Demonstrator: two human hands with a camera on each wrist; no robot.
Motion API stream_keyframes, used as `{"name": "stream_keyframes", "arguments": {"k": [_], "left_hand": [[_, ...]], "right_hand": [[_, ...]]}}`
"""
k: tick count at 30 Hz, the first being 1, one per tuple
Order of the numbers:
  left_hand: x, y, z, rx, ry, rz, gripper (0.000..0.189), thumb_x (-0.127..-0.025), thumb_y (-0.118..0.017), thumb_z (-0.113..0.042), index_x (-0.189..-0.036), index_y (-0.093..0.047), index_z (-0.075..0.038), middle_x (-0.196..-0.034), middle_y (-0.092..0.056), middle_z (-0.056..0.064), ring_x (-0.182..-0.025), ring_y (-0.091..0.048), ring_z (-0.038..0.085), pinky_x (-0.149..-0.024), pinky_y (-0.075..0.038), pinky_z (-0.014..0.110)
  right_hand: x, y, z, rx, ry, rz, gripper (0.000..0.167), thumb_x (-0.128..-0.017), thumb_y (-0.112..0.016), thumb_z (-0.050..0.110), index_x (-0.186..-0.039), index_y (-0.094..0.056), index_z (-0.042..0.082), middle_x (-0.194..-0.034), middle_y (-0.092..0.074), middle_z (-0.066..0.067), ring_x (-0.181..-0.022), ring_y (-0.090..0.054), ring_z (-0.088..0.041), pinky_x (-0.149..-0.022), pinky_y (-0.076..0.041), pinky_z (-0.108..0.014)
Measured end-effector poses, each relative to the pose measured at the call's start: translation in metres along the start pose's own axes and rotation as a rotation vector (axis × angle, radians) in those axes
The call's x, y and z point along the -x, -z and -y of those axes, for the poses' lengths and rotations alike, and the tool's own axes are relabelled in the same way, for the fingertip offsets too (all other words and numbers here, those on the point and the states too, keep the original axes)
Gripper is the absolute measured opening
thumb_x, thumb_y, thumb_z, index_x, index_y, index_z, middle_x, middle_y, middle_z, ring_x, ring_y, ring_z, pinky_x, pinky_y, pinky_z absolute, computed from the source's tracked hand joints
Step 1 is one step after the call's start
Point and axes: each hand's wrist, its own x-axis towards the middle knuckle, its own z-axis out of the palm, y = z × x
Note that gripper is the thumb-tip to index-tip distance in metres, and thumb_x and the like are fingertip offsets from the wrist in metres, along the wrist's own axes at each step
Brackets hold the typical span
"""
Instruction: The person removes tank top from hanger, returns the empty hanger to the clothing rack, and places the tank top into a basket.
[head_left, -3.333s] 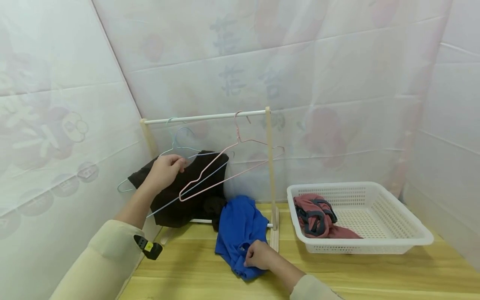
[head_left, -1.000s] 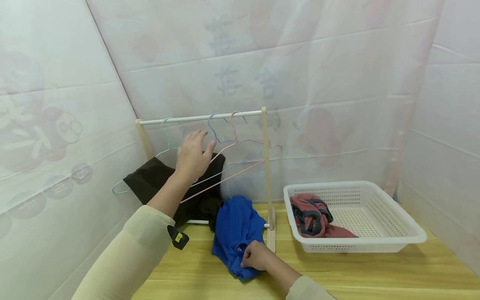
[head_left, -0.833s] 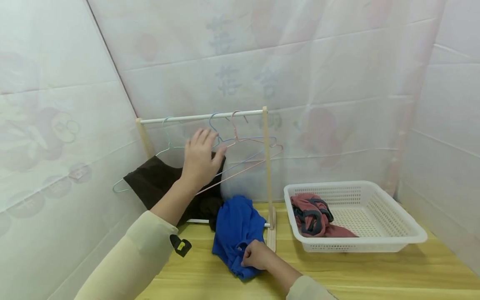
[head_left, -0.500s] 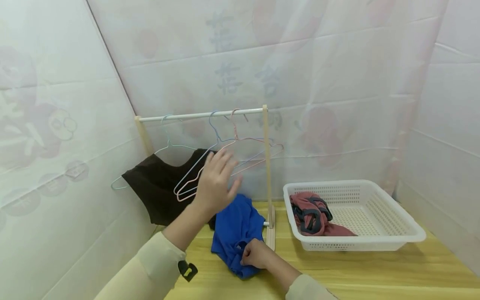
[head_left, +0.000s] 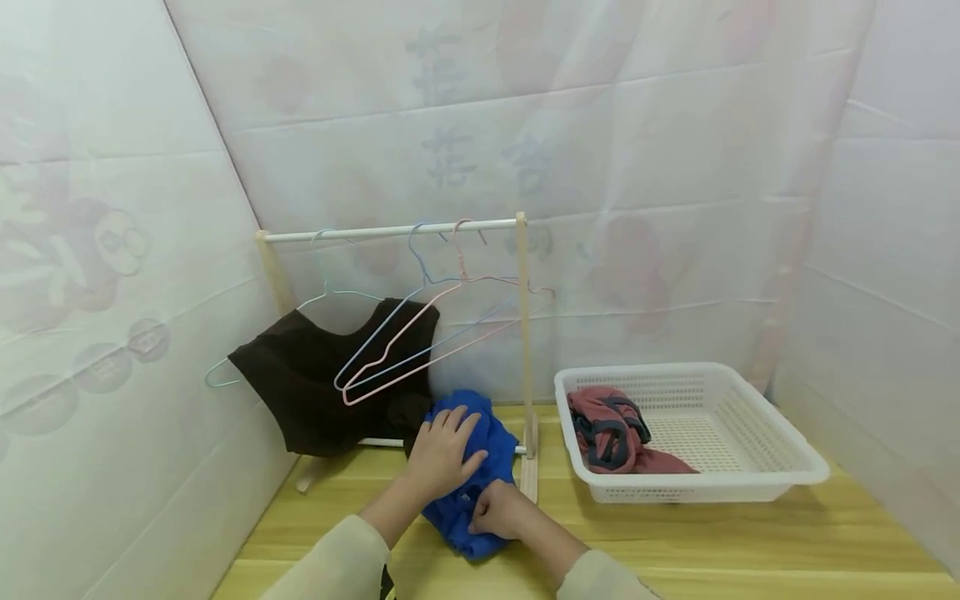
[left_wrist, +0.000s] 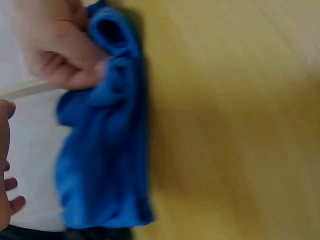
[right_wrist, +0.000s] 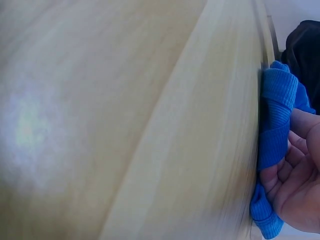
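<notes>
My right hand (head_left: 498, 510) pinches the near end of a crumpled blue garment (head_left: 495, 437) lying on the table at the foot of the rack. Ribbed blue trim shows between its curled fingers in the right wrist view. Over the garment's far part in the head view is my left hand (head_left: 442, 454), fingers straight and spread, gripping nothing. In the left wrist view, its fingertips (left_wrist: 14, 204) stand apart from the cloth. A blue hanger (head_left: 375, 332) and a pink hanger (head_left: 459, 287) hang bare side by side on the rail above.
A dark garment (head_left: 322, 367) hangs on a light green hanger (head_left: 326, 292) at the left of the rack's rail (head_left: 360, 233). At right, a white basket (head_left: 806, 471) holds a red and grey garment (head_left: 611, 433). Cloth walls (head_left: 675, 208) enclose the table (head_left: 637, 550).
The blue hanger has shifted right along the rail, beside the pink one. My left hand has left the hangers and come down to the blue garment; the right hand keeps its pinch.
</notes>
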Motion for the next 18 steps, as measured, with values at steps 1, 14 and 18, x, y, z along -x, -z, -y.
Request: {"name": "stream_keyframes", "arguments": {"k": [1,14,18], "left_hand": [[0.002,-0.007,-0.001,0.017,0.045,0.070,0.061,-0.094,-0.056,-0.056,-0.144,-0.048,-0.021,-0.145,-0.049,0.010,-0.127,-0.051,0.032,-0.093,-0.048,0.055],[0.017,-0.073,-0.015,0.130,0.277,0.248,0.061,-0.093,-0.063,-0.048,-0.146,-0.047,-0.021,-0.154,-0.037,0.016,-0.135,-0.038,0.043,-0.095,-0.044,0.061],[0.016,-0.078,-0.022,0.158,0.264,0.207,0.052,-0.094,-0.065,-0.036,-0.141,-0.052,-0.016,-0.147,-0.044,0.014,-0.132,-0.040,0.041,-0.091,-0.048,0.058]], "right_hand": [[0.000,0.000,0.000,-0.003,-0.007,0.005,0.022,-0.080,-0.080,0.016,-0.060,-0.070,0.014,-0.055,-0.061,0.008,-0.053,-0.054,-0.008,-0.053,-0.042,-0.023],[0.001,0.001,0.002,0.003,-0.012,0.015,0.025,-0.082,-0.079,0.018,-0.059,-0.069,0.014,-0.055,-0.061,0.007,-0.052,-0.053,-0.008,-0.052,-0.041,-0.022],[0.002,0.005,0.004,0.014,-0.017,0.032,0.023,-0.082,-0.079,0.018,-0.061,-0.071,0.014,-0.057,-0.062,0.007,-0.053,-0.053,-0.008,-0.052,-0.041,-0.022]]}}
